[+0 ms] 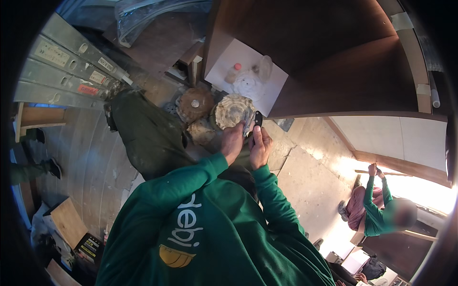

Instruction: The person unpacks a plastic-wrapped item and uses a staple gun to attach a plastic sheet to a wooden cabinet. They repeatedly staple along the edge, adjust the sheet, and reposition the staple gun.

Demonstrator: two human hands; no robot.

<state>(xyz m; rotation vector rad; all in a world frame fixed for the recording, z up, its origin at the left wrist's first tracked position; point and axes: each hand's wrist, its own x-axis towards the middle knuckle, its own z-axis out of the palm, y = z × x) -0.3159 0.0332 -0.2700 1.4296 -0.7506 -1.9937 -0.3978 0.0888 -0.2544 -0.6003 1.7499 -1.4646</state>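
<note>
Both my hands meet at a small metal and black piece (pixel 258 118), whose exact kind I cannot make out. My left hand (pixel 232 141) pinches its silver, narrow side, while the fingers of my right hand (pixel 259 145) close on the dark, rounded side. Just beyond my hands is a round tub-like thing (pixel 231 110) with a pale, crusted top. Left of it stands a brown, dirty round thing (pixel 195 106) with a light disc at its centre. A rough tan lump (pixel 201 132) lies nearer to me, close to my left hand.
A white board (pixel 224 62) carries crumpled clear plastic and a bottle with a pink cap (pixel 237 66). A dark wooden cabinet (pixel 334 76) rises on the right. A metal ladder (pixel 67 59) lies at left. Another person in green (pixel 377 209) crouches at far right.
</note>
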